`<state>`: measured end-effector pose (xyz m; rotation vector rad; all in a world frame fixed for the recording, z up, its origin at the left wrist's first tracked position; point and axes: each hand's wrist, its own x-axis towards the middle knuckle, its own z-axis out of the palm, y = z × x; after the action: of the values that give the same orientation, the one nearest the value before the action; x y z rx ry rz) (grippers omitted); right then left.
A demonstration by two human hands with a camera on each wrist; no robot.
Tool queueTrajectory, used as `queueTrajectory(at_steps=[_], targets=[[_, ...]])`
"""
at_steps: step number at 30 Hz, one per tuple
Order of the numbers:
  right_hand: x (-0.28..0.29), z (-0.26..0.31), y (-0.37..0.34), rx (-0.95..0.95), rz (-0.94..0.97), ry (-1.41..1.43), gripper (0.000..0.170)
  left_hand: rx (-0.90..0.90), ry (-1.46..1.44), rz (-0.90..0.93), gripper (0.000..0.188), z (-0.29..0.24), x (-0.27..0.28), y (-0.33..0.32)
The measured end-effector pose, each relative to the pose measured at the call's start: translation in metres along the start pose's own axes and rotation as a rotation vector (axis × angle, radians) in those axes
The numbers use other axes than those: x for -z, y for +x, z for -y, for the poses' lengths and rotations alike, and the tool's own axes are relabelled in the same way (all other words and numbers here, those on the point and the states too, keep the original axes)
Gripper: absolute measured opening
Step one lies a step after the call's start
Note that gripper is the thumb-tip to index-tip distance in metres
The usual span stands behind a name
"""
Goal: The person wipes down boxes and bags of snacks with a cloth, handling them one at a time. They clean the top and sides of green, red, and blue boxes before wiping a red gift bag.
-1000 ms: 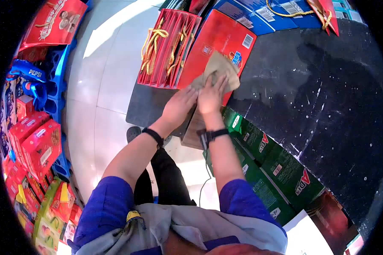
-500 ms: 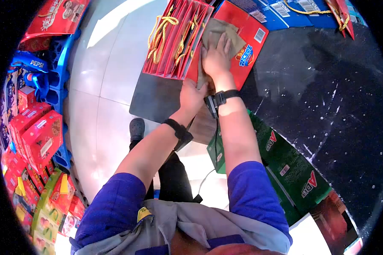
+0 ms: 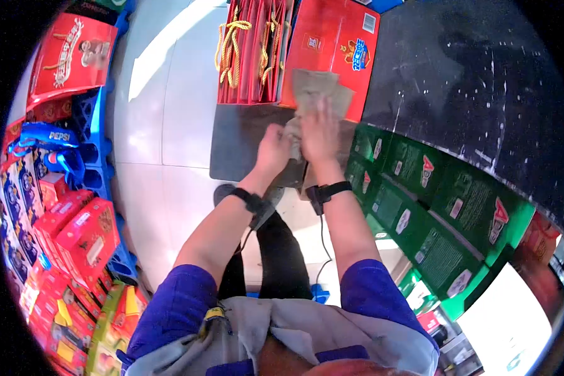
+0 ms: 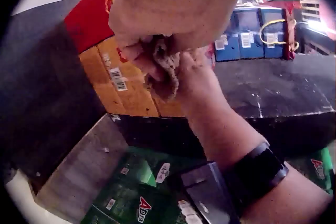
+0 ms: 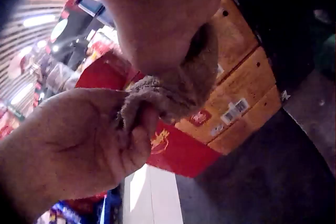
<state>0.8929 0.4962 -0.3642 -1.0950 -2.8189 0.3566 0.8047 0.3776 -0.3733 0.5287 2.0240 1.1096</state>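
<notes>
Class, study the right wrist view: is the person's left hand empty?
No, the left hand grips a bunched part of the brown cloth.

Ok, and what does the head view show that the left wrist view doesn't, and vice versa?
Only the head view shows the blue Pepsi item and the shoe.

Only the left wrist view shows the barcoded orange carton faces.

Both show the left hand pinching the cloth, the right hand, the green cartons and the black surface.

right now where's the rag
In the head view, the rag is above and right of centre, by the red box, under the right hand, its end in the left hand.
</notes>
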Motion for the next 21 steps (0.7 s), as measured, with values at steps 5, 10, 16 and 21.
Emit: queueTrajectory(at_steps=[5,10,16,21], targets=[[0.005,-0.014,-0.01,-0.314,-0.152,0.044,0.056,-0.145,0.089,0.151,0.024,-0.034,-0.001,0.014],[-0.013,0.061,0.012,-0.326,-0.111,0.039,0.057,0.165,-0.039,-0.011,0.024,-0.013,0.031,0.019],[-0.023,0.105,0.016,-0.234,-0.27,0.288,0.034,0.383,-0.724,0.047,0.023,0.027,0.066,0.03],[0.003,0.05,-0.005,-0.442,-0.21,0.177,0.031,0.371,-0.703,0.176,0.024,0.005,0.027,0.041]])
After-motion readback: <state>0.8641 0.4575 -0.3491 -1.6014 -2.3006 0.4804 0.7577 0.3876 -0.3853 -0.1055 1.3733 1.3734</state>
